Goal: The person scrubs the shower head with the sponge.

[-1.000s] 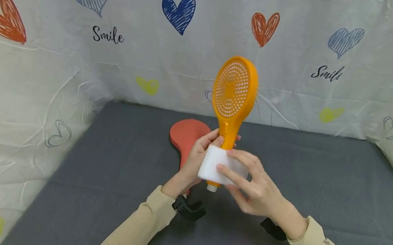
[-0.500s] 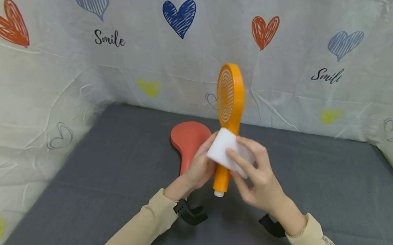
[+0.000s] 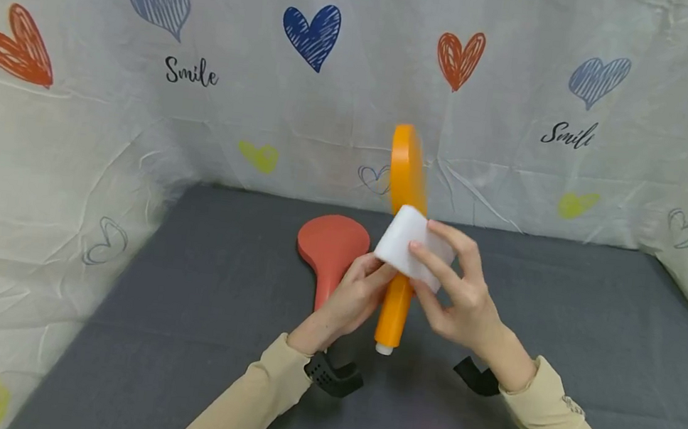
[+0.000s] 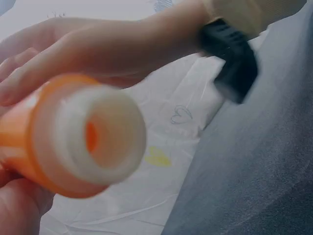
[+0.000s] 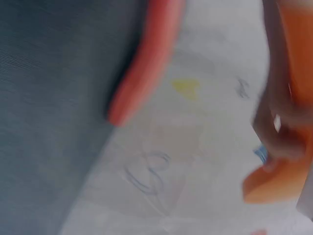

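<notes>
Held upright above the table is an orange shower head (image 3: pixel 394 314), its perforated face turned out of sight in the head view. My left hand (image 3: pixel 351 301) grips its handle from the left. The threaded white end (image 4: pixel 73 139) of the handle fills much of the left wrist view. My right hand (image 3: pixel 465 301) pinches a white sponge (image 3: pixel 400 241), tilted across the front of the handle. Behind my left hand a red shower head (image 3: pixel 332 245) lies on the table, its lower handle partly hidden.
A dark grey cloth covers the table (image 3: pixel 171 365). Close behind it hangs a pale sheet (image 3: pixel 358 102) printed with hearts, which also rises along both sides. Black camera straps (image 3: pixel 333 376) sit around my wrists.
The shower head has turned so its perforated face went from facing forward to hidden. The sponge has moved up the handle and tilted, and more of the lower handle shows.
</notes>
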